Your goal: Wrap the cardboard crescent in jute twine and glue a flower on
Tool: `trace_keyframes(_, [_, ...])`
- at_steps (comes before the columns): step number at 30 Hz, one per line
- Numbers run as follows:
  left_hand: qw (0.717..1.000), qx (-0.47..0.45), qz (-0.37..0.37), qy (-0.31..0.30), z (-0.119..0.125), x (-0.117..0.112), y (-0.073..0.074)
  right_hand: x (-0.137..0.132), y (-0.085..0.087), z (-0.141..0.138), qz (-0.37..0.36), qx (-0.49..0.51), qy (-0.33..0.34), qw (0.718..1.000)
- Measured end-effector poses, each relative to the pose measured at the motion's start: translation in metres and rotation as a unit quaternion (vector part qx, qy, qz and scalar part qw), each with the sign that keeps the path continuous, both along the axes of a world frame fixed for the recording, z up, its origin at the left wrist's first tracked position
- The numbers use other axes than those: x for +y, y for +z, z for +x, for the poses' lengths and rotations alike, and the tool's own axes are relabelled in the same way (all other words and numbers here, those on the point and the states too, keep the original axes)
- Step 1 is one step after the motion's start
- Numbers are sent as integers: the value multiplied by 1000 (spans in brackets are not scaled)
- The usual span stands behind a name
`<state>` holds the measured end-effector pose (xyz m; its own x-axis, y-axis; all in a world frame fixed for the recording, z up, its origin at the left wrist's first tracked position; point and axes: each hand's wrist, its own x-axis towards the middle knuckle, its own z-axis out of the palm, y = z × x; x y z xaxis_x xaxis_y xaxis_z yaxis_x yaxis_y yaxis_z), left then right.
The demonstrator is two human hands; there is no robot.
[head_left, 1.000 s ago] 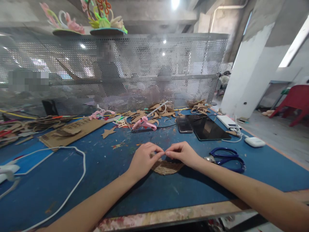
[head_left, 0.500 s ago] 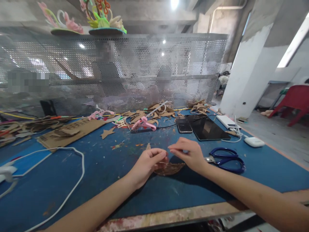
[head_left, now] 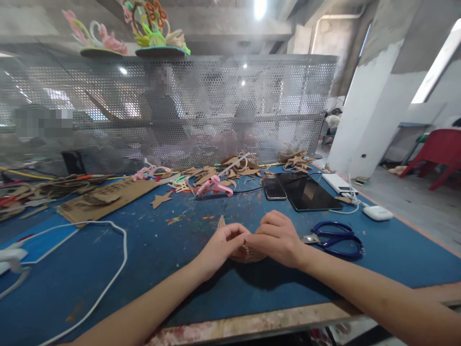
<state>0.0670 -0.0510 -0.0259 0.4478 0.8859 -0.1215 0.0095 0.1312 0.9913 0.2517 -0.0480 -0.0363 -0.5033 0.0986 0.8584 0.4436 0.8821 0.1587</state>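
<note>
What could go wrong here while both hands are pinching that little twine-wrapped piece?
1. The scissors lie just beside the right hand; a sideways move could bump them.
2. The glue gun lies behind the hands with its cord across the table; if hot, a forward reach might meet its tip.
3. The left hand and right hand cover most of the twine piece, so a loose wrap could slip unseen.

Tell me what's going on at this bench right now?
A person has both hands on a small woven rope-covered piece lying on the blue table. The left hand and right hand meet over it, fingers pinched together at its top. Blue scissors lie just right of the hands. Further back sit a pink glue gun, cardboard scraps, a phone and a tablet.
</note>
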Motion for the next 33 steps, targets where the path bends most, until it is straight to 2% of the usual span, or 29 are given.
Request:
trace_keyframes(6, [998, 23, 58, -19, -3, 6, 5, 4, 0, 0, 12, -8, -27, 1000])
trace_keyframes(13, [992, 48, 114, -22, -3, 7, 7, 5, -4, -4, -20, -2, -58, 998])
trace_keyframes(26, [995, 75, 69, -8, -7, 11, 3, 4, -3, -1, 8, -33, -38, 999])
trace_keyframes(33, [995, 74, 26, -61, -10, 13, 5, 5, -4, 2, 3, -59, -31, 998])
